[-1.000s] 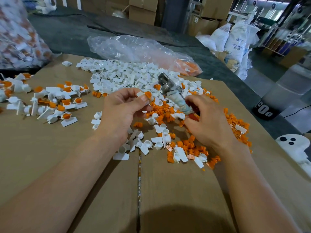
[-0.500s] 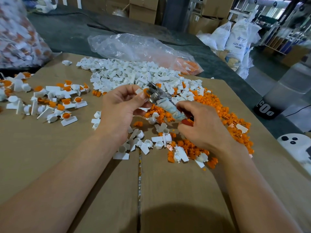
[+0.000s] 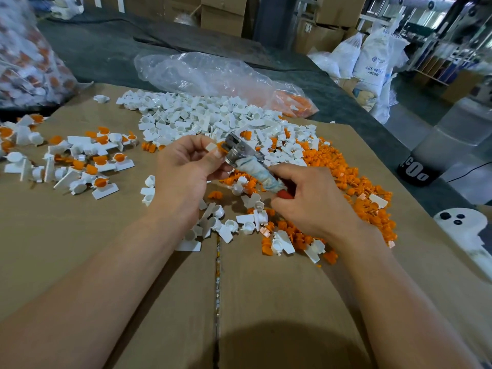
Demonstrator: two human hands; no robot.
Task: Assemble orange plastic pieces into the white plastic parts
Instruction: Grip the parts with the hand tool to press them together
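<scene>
The left hand (image 3: 183, 171) pinched a white part (image 3: 211, 147), orange piece (image 3: 220, 148) facing three o'clock — seemingly so the tool (image 3: 255, 173) clamped in the right hand (image 3: 311, 201) could seat it.

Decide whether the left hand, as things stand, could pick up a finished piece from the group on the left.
Probably not yet: the left hand pinches a white part, so its grip is taken. Nothing stands between it and the finished pieces, though.
</scene>
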